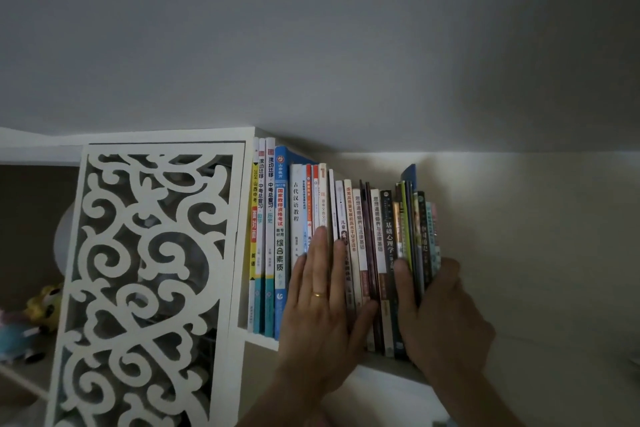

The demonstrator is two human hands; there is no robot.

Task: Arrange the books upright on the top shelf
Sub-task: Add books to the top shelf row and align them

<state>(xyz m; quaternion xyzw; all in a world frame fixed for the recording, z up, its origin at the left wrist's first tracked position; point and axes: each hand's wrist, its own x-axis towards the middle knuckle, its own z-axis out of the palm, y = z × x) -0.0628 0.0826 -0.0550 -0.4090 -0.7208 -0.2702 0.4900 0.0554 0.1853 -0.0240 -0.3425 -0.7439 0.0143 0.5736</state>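
A row of several books [349, 218] stands upright on the white top shelf [259, 341], spines toward me. My left hand [318, 302] lies flat with straight fingers against the spines in the middle of the row. My right hand [440, 308] grips the last few thin books [420, 225] at the right end, thumb on the spines and fingers curled round their far side. The tall books [268, 218] at the left lean against the carved panel. The lower spines behind both hands are hidden.
A white carved fretwork panel [149, 270] closes the shelf's left side. Soft toys [38, 315] sit in a lower compartment at far left. A pale wall [536, 236] runs right of the books, with the grey ceiling [311, 38] close above.
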